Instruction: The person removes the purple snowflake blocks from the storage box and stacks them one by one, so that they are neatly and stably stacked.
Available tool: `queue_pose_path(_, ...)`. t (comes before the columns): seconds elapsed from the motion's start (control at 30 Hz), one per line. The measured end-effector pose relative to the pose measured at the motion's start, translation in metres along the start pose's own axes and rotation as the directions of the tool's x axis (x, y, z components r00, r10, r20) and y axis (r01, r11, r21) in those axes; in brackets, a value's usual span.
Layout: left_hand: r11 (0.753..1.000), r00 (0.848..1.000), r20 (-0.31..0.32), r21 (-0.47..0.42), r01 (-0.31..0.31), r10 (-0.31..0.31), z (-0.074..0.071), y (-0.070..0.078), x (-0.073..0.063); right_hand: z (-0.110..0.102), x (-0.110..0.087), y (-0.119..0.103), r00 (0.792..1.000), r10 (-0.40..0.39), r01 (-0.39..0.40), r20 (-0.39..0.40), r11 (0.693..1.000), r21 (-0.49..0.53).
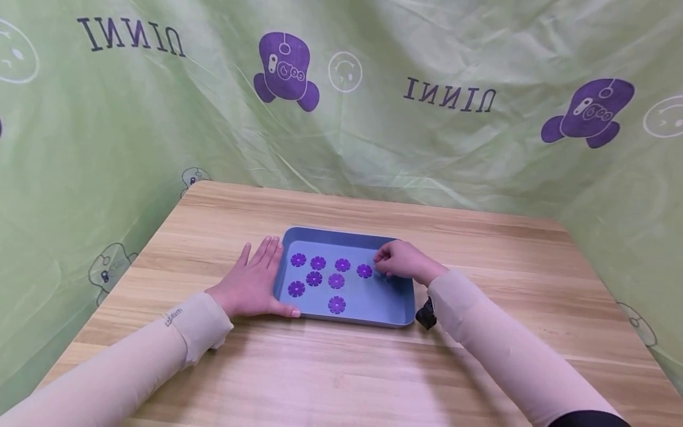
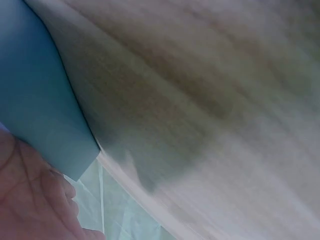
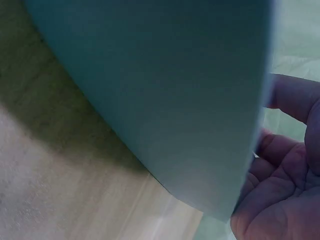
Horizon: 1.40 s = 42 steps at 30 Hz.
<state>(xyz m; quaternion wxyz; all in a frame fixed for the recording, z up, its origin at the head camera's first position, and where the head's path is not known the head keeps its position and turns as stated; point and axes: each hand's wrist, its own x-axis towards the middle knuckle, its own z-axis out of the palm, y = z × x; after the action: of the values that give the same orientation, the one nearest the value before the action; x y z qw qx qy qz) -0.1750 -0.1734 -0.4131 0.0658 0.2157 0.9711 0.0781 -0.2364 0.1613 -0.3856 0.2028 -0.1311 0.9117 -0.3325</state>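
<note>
Along the blue tray's (image 1: 381, 302) left end, the left grip (image 1: 251, 287) rests released, fingers straight and spread. To its right, eight purple notched discs (image 1: 333, 281) lie in the tray; just right of the last, the right grip (image 1: 402, 260) has bent fingers, but I cannot tell whether they pinch anything.

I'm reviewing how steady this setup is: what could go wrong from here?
The right hand has its fingers close to the rightmost purple disc, so a small slip might knock it aside.

The left hand is against the left end of the tray; a push there could slide it and jostle the discs inside.

The black wrist device sits near the tray's right end and might bump it.
</note>
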Motion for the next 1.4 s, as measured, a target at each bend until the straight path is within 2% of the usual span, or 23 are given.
queue_pose_path(0.27,1.0,1.0,0.014,0.002,-0.001,0.001,-0.003,0.0,-0.001,-0.006,-0.001,-0.016,0.999,-0.01,0.012,0.051,0.999,-0.031)
queue_pose_path(0.47,1.0,1.0,0.016,-0.013,0.003,-0.002,-0.002,0.0,0.0,-0.005,0.008,-0.025,0.997,0.008,-0.003,0.071,0.997,-0.079)
queue_pose_path(0.6,1.0,1.0,0.018,-0.024,0.007,-0.007,-0.001,0.0,0.0,0.002,0.017,-0.026,0.995,0.033,-0.018,0.097,0.988,-0.151)
queue_pose_path(0.73,1.0,1.0,0.017,-0.023,0.01,-0.01,-0.001,-0.001,0.0,0.008,0.022,-0.027,0.995,0.053,-0.029,0.09,0.966,-0.257)
queue_pose_path(0.87,1.0,1.0,0.011,-0.027,0.01,-0.01,-0.001,-0.001,0.0,0.012,0.023,-0.029,0.995,0.048,-0.02,0.082,0.949,-0.313)
queue_pose_path(1.4,0.999,1.0,0.008,-0.029,0.016,-0.016,-0.001,-0.001,-0.001,0.016,0.023,-0.031,0.997,0.053,-0.029,0.062,0.938,-0.345)
